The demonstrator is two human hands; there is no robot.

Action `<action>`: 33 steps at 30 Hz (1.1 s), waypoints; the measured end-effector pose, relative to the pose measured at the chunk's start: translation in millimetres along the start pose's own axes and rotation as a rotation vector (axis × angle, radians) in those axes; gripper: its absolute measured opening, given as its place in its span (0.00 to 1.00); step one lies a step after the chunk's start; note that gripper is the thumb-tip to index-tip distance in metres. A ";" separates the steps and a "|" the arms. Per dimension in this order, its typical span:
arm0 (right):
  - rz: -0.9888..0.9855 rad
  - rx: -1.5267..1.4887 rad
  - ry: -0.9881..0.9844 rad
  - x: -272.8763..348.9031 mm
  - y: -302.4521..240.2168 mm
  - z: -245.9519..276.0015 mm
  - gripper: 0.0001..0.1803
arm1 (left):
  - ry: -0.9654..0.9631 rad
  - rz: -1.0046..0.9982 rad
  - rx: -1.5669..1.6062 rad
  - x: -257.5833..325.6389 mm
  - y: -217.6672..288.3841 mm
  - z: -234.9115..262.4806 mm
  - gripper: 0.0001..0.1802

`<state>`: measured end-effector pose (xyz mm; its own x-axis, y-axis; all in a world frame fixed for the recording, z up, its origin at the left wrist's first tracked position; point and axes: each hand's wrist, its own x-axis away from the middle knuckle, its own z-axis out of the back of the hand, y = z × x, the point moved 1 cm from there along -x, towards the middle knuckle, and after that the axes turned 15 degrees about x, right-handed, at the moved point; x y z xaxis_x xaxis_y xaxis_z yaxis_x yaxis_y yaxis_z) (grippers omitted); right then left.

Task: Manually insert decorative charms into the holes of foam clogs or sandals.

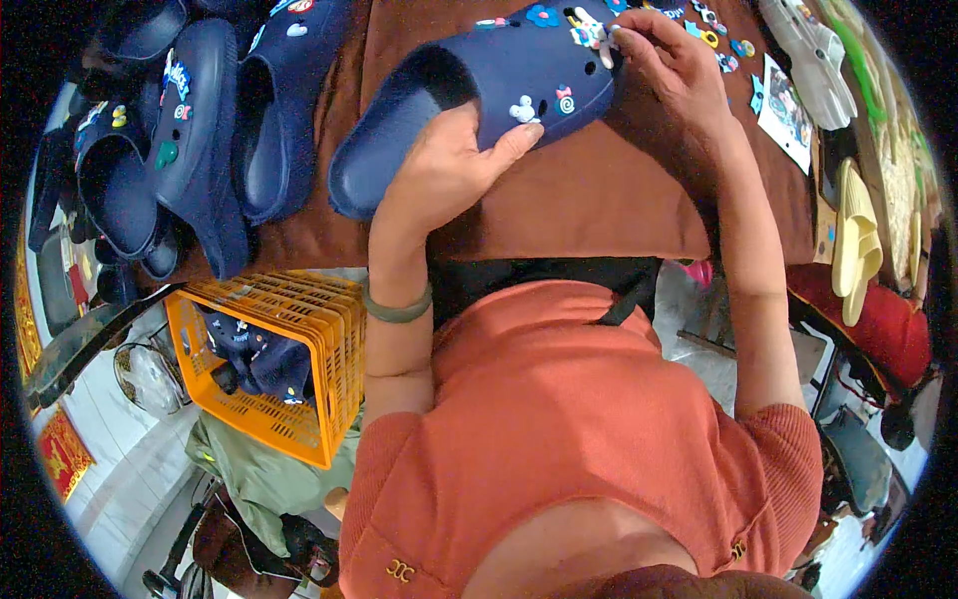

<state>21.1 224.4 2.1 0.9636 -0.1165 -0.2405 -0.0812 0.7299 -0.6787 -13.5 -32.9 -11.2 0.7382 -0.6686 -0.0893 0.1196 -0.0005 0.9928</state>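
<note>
A navy blue clog (534, 75) lies tilted over the brown cloth, its toe to the right. My left hand (449, 160) grips it at the foot opening, with the fingers inside and the thumb on the upper beside a pale blue mouse-head charm (523, 109). Near the toe, the thumb and forefinger of my right hand (684, 75) are pinched at the edge of a white and yellow shoe charm (589, 32). Several other charms, among them a blue flower charm (542, 15), sit on the clog. An open hole shows beside the white charm.
Several navy clogs (195, 130) with charms crowd the table's left. Loose charms (738, 48), a printed picture card (786, 115) and a clear plastic thing (813, 65) lie right. An orange crate (324, 399) holding navy clogs stands below left; a yellow slipper (855, 240) is far right.
</note>
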 end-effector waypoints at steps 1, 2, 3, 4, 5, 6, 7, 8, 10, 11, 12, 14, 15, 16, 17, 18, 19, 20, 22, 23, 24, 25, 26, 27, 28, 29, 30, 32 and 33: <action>-0.078 -0.220 -0.032 0.6 -13.4 -0.1 0.08 | -0.006 0.006 0.009 0.4 1.4 0.3 0.21; -0.079 -0.221 -0.032 0.6 -13.5 -1.8 0.08 | -0.012 0.012 0.018 0.4 2.5 0.6 0.21; -0.127 -0.279 -0.013 1.1 -13.4 -2.2 0.07 | -0.013 0.011 0.019 -0.2 4.5 1.1 0.21; -0.174 -0.337 0.005 1.7 -12.4 -2.6 0.06 | -0.023 0.036 0.006 -0.8 6.1 1.4 0.20; -0.174 -0.336 0.006 2.3 -4.3 -3.1 0.06 | -0.032 0.062 -0.006 -1.2 6.7 1.6 0.19; -0.041 -0.226 -0.004 1.7 1.7 -2.9 0.08 | -0.032 0.062 -0.007 -1.3 5.4 2.0 0.19; 0.093 -0.115 -0.013 1.9 5.6 -2.7 0.10 | -0.039 0.057 0.003 -1.7 2.5 2.4 0.20; 0.093 -0.115 -0.012 3.9 9.3 -3.1 0.10 | -0.046 0.052 0.013 -2.1 1.0 2.5 0.20; 0.293 0.125 -0.055 4.9 -8.6 -6.7 0.09 | -0.037 0.057 0.024 -1.6 -1.0 3.2 0.20; 0.343 0.147 -0.050 5.1 -15.6 -6.1 0.09 | -0.031 0.059 0.034 -1.1 -1.8 3.4 0.20; 0.343 0.147 -0.051 5.3 -15.9 -5.1 0.09 | -0.031 0.059 0.035 -1.0 -0.3 3.0 0.20; 0.383 0.193 -0.030 6.2 -16.2 -3.8 0.09 | -0.031 0.070 -0.002 -1.0 4.3 2.2 0.20; 0.383 0.192 -0.031 6.2 -16.0 -4.5 0.09 | -0.030 0.071 -0.002 -1.1 5.2 2.1 0.20; 0.354 0.261 0.016 6.2 -15.2 -5.2 0.09 | -0.030 0.049 -0.006 -1.2 6.1 1.9 0.20; 0.325 0.330 0.063 6.3 -14.6 -5.6 0.09 | -0.030 0.027 -0.009 -0.9 6.5 1.8 0.20; 0.325 0.330 0.062 6.9 -15.0 -5.4 0.09 | -0.030 0.028 -0.009 -0.6 5.5 1.7 0.20; 0.291 0.237 0.056 7.7 -15.4 -4.7 0.09 | -0.020 0.040 -0.018 -0.3 3.6 1.7 0.19; 0.257 0.145 0.050 8.0 -15.4 -4.0 0.08 | -0.010 0.052 -0.027 0.1 2.3 1.8 0.19; 0.369 0.190 0.017 6.3 -17.4 -0.6 0.08 | -0.023 0.043 0.006 -0.4 5.0 0.7 0.19; 0.481 0.236 -0.014 6.2 -18.6 -0.2 0.09 | -0.038 0.032 0.038 -0.6 6.3 0.3 0.19; 0.482 0.235 -0.016 6.6 -19.5 -1.2 0.09 | -0.037 0.033 0.039 -0.6 6.6 0.4 0.19; 0.473 0.260 0.009 7.5 -21.1 -2.5 0.09 | -0.038 0.025 0.028 -0.6 7.0 0.5 0.19; 0.465 0.285 0.033 8.0 -21.7 -3.5 0.09 | -0.039 0.017 0.017 -0.4 7.1 0.6 0.19; 0.463 0.288 0.032 7.6 -19.6 -3.7 0.09 | -0.041 0.016 0.020 -0.8 5.4 0.4 0.19; 0.427 0.318 0.063 6.6 -16.3 -3.6 0.09 | -0.038 -0.033 -0.021 -0.7 3.4 0.6 0.18; 0.392 0.349 0.094 5.7 -14.3 -3.1 0.09 | -0.035 -0.083 -0.061 -1.2 2.3 0.6 0.18; 0.391 0.349 0.092 6.3 -15.8 -3.9 0.09 | -0.035 -0.081 -0.060 -0.7 2.4 0.9 0.18; 0.154 0.197 0.035 7.6 -19.1 -5.6 0.09 | -0.027 0.005 -0.042 -0.5 3.3 2.5 0.18; 0.161 0.192 0.031 7.2 -19.1 -6.5 0.09 | -0.018 0.007 -0.045 -0.3 5.0 3.2 0.18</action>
<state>27.9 205.2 8.8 0.9339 -0.0068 -0.3576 -0.1800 0.8549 -0.4865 -15.2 -35.1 -5.9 0.7270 -0.6819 -0.0809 0.1448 0.0371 0.9888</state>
